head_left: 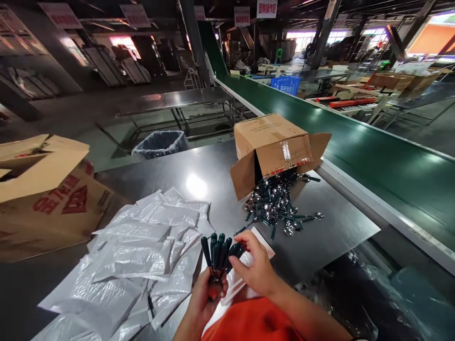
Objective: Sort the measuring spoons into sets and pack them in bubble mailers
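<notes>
My left hand [206, 293] is closed around the metal ends of several spoons [216, 251], whose dark green handles point up. At the right side of this bunch, my right hand [254, 265] has its thumb and fingers pinched about one or more tilted green handles; how many is hard to make out. Beyond my hands, a heap of loose spoons [273, 203] spills from a cardboard box [273, 137] tipped on its side. A pile of white padded mailers [142, 237] lies to the left of my hands, and more white packaging shows beneath my right hand.
A large cardboard box [53, 203] stands at the left of the metal table [220, 166]. Past the table's far edge is a lined bin [159, 144]. A green conveyor belt [355, 137] runs along the right. Clear plastic [377, 293] lies low at the right.
</notes>
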`<state>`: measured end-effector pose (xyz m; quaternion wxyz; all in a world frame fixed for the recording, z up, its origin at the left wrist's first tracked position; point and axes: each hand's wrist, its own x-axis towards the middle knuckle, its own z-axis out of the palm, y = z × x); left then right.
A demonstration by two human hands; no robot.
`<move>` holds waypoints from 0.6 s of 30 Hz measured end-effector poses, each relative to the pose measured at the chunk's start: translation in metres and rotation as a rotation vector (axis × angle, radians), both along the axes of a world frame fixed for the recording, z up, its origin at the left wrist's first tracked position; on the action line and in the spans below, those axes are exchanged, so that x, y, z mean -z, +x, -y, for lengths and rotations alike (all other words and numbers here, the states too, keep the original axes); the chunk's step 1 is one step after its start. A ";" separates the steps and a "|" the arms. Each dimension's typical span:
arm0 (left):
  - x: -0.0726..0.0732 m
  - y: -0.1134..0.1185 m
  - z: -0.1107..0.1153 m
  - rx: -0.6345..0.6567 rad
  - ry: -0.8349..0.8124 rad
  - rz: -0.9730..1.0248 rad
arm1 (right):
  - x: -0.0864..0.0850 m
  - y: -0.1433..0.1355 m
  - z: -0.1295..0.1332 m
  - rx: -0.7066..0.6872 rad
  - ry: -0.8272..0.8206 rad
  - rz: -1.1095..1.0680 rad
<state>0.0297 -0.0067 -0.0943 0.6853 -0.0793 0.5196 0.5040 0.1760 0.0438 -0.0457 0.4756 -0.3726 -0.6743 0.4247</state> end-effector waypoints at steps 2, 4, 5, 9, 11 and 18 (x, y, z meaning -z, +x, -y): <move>-0.003 0.002 0.001 -0.028 -0.006 -0.028 | 0.002 -0.001 0.002 0.032 0.015 0.003; -0.001 0.003 0.002 -0.049 -0.017 -0.043 | 0.005 0.000 0.004 0.063 0.002 0.003; 0.002 0.003 0.003 -0.047 -0.008 -0.034 | 0.006 0.001 0.005 0.071 0.001 0.009; 0.018 -0.001 0.008 -0.047 0.106 -0.028 | 0.001 0.008 0.006 0.062 0.118 0.112; 0.022 -0.002 0.009 -0.055 0.133 -0.072 | -0.006 0.012 0.005 0.013 0.209 0.186; 0.011 -0.001 0.009 -0.019 0.113 -0.119 | -0.021 0.020 0.001 -0.169 0.303 0.374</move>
